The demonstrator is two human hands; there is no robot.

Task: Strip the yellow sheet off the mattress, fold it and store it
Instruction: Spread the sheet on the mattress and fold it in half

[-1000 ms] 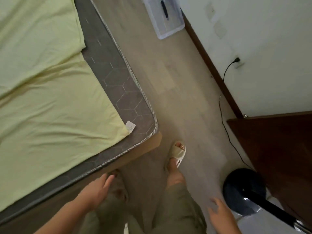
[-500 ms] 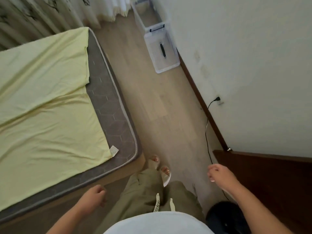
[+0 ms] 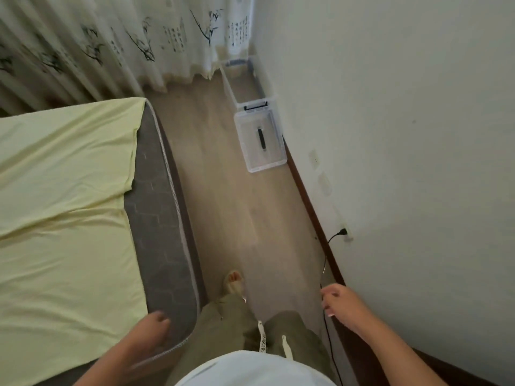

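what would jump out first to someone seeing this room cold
The yellow sheet fills the left side, spread over the grey mattress with its near corner already bare. By the right wall a clear storage bin sits on the wooden floor. Both hands, left hand and right hand, hold nothing.

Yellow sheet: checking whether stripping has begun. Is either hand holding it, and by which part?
Nothing is held. The left hand hovers over the mattress corner; the right hand is empty.
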